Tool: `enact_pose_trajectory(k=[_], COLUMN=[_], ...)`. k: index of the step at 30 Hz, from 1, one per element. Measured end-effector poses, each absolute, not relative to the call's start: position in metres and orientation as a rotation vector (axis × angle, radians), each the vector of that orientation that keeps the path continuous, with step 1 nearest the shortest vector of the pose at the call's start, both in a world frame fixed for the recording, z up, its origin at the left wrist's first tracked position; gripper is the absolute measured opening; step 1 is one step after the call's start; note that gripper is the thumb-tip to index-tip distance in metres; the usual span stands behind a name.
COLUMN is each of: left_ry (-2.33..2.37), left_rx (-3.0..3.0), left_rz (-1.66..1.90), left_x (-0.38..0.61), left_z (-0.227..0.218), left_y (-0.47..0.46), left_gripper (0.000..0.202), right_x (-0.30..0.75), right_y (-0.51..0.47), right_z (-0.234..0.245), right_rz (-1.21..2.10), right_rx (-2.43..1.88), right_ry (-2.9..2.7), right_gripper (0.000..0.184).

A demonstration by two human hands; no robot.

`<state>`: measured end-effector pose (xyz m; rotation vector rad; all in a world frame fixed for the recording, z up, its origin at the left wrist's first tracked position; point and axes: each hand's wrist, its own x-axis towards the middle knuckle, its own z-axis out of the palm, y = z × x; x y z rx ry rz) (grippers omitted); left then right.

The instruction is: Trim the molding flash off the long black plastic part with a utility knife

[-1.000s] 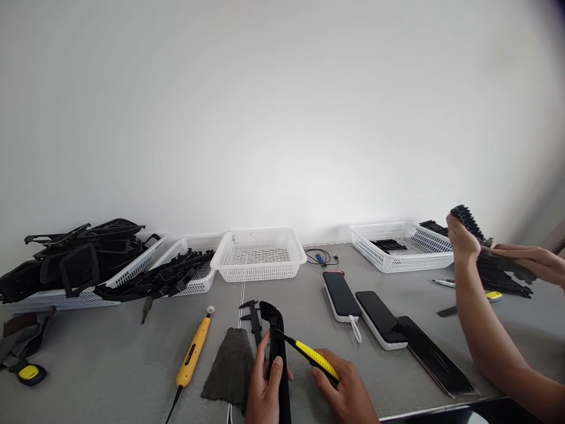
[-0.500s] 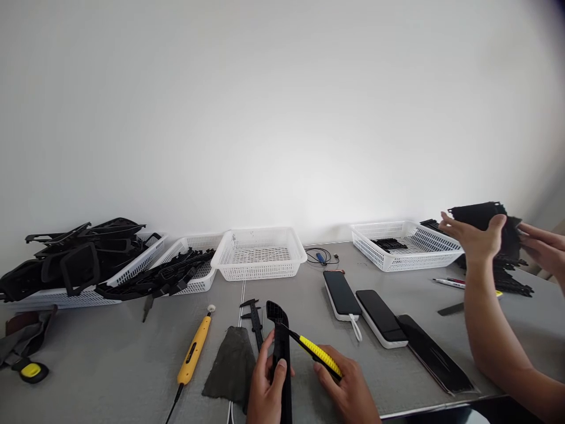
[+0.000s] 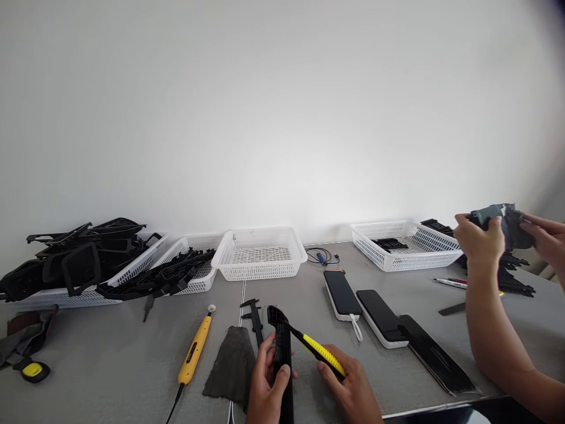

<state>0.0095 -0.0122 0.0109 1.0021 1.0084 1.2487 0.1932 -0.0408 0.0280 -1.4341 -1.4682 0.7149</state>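
Observation:
My left hand (image 3: 270,383) is closed around a long black plastic part (image 3: 282,347), held upright with its curved end at the top. In my right hand (image 3: 351,386) is a yellow and black utility knife (image 3: 324,355), its tip touching or very close to the part's edge near the curved end. Left of the part lie a dark grey cloth (image 3: 232,365) and a black caliper (image 3: 255,321). Further left rests a yellow rotary tool (image 3: 194,350) with a small round white tip and a cord.
White baskets (image 3: 260,272) line the wall; those at left hold black plastic parts (image 3: 83,259). Phones (image 3: 383,317) and a black flat packet (image 3: 435,353) lie right of my hands. At far right a co-worker's hands (image 3: 483,241) hold a dark piece and a cloth.
The black part has tilted slightly and shifted a little right in my left hand. The knife tip has moved up toward the curved end. The co-worker's piece has turned.

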Motion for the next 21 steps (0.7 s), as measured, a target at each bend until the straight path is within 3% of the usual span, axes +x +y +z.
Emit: enact_pose_trajectory(k=[21], left_ry=[1.093], left_rx=[0.782], left_rz=[1.231], left_x=[0.013], left_z=[0.018], left_y=[-0.014], left_gripper=[0.091], right_x=[0.188], right_y=[-0.044], right_z=[0.018], right_rz=[0.709], right_rx=[-1.482], right_ry=[-1.43], right_gripper=[0.035])
